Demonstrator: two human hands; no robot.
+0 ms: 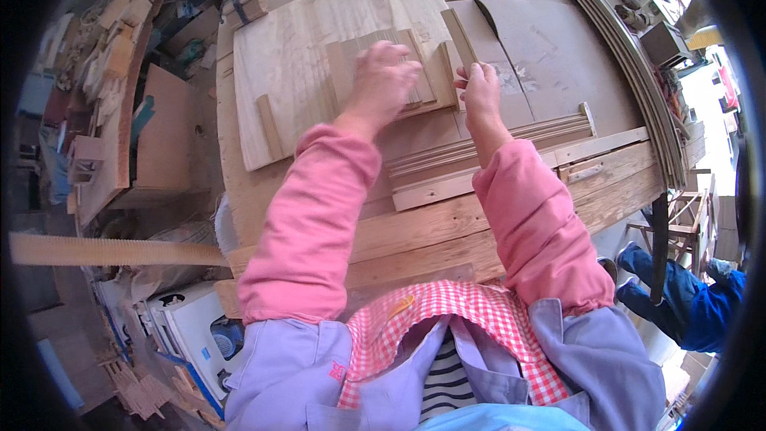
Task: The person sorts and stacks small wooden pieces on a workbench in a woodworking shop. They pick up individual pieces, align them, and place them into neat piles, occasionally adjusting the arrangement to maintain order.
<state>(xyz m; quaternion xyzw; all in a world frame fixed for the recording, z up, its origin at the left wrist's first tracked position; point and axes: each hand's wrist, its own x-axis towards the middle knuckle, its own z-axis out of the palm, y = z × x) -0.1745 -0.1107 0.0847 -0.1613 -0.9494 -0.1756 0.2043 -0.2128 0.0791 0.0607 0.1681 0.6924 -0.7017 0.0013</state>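
My right hand (483,93) grips the near end of a short flat wooden strip (459,36), which points away from me. Beside it, at the right edge of a block of similar strips (342,63), stands another narrow piece (447,66). Over that block is my left hand (383,81), blurred, with its fingers curled; whether it touches or holds a strip cannot be made out. The strips rest on a large pale wooden panel (287,42), and a single loose strip (269,126) lies near the panel's left corner.
Long thin strips (431,158) lie between me and the panel. More long strips (622,60) run along the bench's right side. Stacked offcuts (119,12) fill a shelf at left, above a ribbed hose (119,249). A person in blue trousers (676,299) is at right.
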